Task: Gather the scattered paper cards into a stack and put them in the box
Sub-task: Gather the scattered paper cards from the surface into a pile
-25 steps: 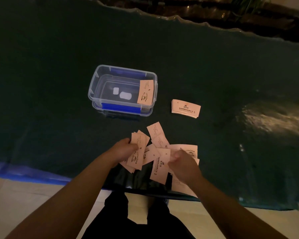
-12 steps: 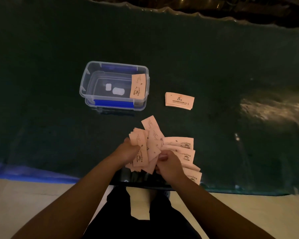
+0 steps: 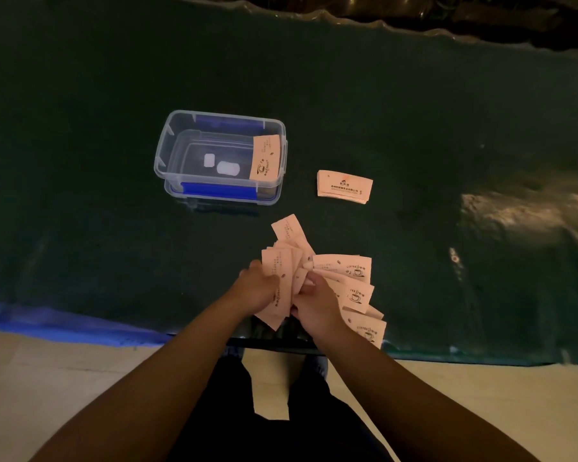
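Both hands, left hand (image 3: 259,288) and right hand (image 3: 316,303), pinch loose coffee cards (image 3: 344,281) at six o'clock; clear plastic box (image 3: 167,155) holds one card.

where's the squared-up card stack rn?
Head view: the neat stack lies flat on the dark table cover, just right of the clear plastic box and beyond the loose cards that both hands are gathering.

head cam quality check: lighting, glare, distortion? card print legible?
Head view: dim, warm light. The dark table cover swallows detail, with a glare patch at right; its far edge bows from wide-angle distortion. The coffee-cup logo reads on the fanned cards and the card in the clear box, but fine text is soft. Both hands are dark and low-contrast.
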